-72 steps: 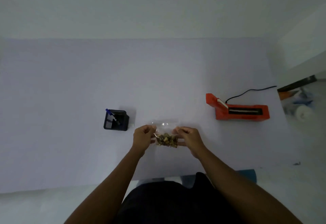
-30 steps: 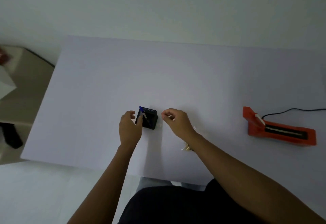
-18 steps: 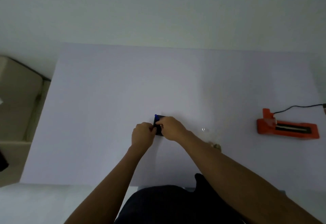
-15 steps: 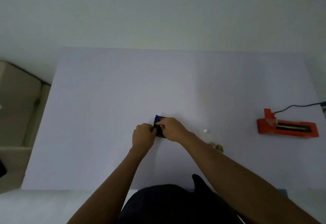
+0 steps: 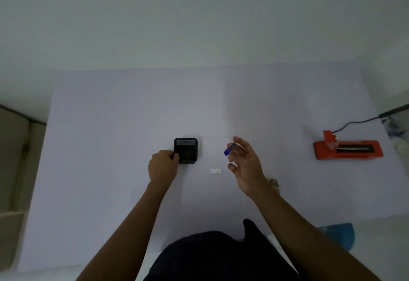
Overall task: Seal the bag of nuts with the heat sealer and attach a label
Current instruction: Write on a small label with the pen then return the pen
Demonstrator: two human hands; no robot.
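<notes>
Nuts bag (image 5: 274,185) lies beside right hand (image 5: 244,165), which loosely pinches a pen (image 5: 229,150).

One bench (image 5: 110,181) carries the lot. On it stands one black holder (image 5: 186,151), at about nine o'clock from one small white label (image 5: 215,171). One orange heat sealer (image 5: 348,150) sits out at three o'clock, with one black cord (image 5: 354,123) running from it. One bag of nuts (image 5: 274,185) peeks out, mostly hidden by the forearm. One blue pen (image 5: 228,151). Two hands: one left hand (image 5: 162,166), one right hand (image 5: 245,165).
</notes>
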